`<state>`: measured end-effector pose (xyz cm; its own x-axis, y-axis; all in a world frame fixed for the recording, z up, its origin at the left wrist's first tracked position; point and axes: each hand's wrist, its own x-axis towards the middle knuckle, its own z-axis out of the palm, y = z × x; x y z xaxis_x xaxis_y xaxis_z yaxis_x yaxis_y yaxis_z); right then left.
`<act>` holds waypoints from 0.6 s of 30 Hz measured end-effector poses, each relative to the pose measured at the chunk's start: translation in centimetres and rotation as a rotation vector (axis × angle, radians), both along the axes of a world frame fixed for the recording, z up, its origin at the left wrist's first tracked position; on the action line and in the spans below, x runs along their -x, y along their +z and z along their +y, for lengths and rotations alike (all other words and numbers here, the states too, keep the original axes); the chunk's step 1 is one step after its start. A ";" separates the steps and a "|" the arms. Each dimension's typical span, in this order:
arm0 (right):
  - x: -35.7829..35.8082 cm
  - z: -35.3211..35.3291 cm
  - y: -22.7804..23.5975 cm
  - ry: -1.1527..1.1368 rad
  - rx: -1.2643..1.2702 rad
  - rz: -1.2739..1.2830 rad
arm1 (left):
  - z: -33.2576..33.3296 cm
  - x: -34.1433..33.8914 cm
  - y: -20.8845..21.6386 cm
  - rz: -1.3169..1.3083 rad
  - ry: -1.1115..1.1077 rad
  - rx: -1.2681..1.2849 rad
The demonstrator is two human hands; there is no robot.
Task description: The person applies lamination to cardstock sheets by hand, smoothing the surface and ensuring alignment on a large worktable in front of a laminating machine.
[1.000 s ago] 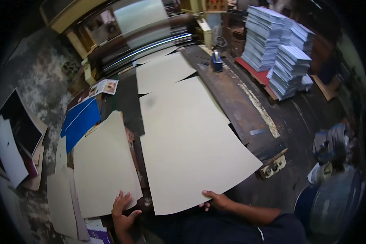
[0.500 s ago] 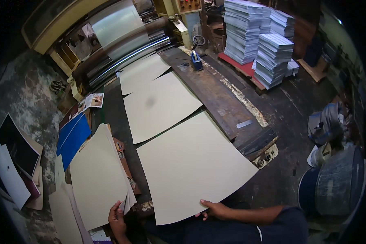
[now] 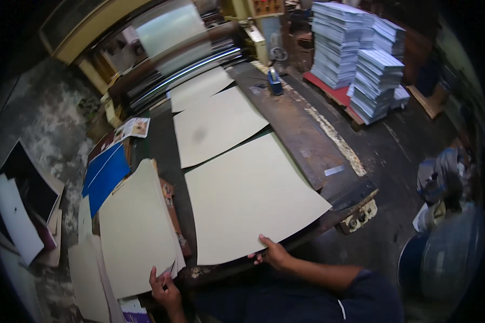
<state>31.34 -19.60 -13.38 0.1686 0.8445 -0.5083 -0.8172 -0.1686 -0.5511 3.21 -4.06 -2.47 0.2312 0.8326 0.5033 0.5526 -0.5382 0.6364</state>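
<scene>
Head view — cream sheet (image 3: 253,199), near edge in right grip (image 3: 276,255), remainder beyond

On my feed the front sheet (image 3: 253,199) reads as smooth, matt cream card, like the sheet pile (image 3: 134,231) at left. The surface (image 3: 302,129) looks like scuffed, rust-brown metal, its pale strip (image 3: 334,134) rough and flaking. I get a glossy metallic shine off the roller (image 3: 221,55); the sleeve (image 3: 372,296) shows as dull, dark cloth, the tall stacks (image 3: 337,48) as paper.
</scene>
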 end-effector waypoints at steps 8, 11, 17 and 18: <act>0.5 5.0 -1.0 -0.192 0.047 -0.092 | 2.1 3.2 -0.5 -0.342 0.061 0.439; 0.6 4.3 -0.8 -0.324 0.032 -0.154 | 2.4 1.1 1.4 -0.718 0.120 0.461; 0.4 2.8 2.6 -0.207 -0.027 -0.095 | -1.2 0.4 3.9 -0.161 -0.138 0.154; -0.2 2.8 4.2 -0.115 -0.096 -0.124 | -1.5 0.3 4.2 -0.116 -0.288 0.167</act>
<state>31.49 -16.83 -9.18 0.3234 0.8595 -0.3959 -0.7528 -0.0199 -0.6580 2.89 -5.60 1.71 0.4181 0.8145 0.4021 0.3123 -0.5446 0.7784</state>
